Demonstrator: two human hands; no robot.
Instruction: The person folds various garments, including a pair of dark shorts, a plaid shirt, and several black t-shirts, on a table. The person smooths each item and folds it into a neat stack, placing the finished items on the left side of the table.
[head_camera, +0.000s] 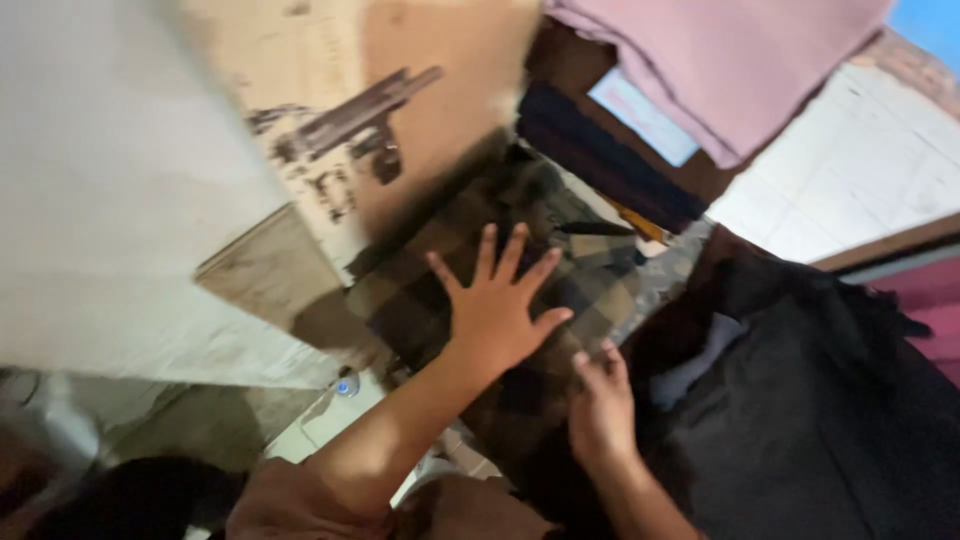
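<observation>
Two bare hands work on a dark brown-and-tan checked cloth (520, 250) that lies in the middle of the scene, partly tucked under a large tan cardboard box with dark printing (400, 110) to the far left. The left hand (497, 310) lies flat on the checked cloth with all five fingers spread wide, palm down, its forearm running back toward the near left. The right hand (600, 405) sits just beside it to the near right, fingers curled loosely down onto the edge of the same cloth; whether they pinch the fabric cannot be told through the blur. To the right of this hand a heap of black fabric (820, 400) spreads toward the near right corner. At the far side, a folded pink cloth (730, 70) rests on top of a dark navy folded cloth (600, 160). A plain white sheet-like surface (110, 180) fills the far left, and a pale tiled floor (850, 170) shows at the far right.
</observation>
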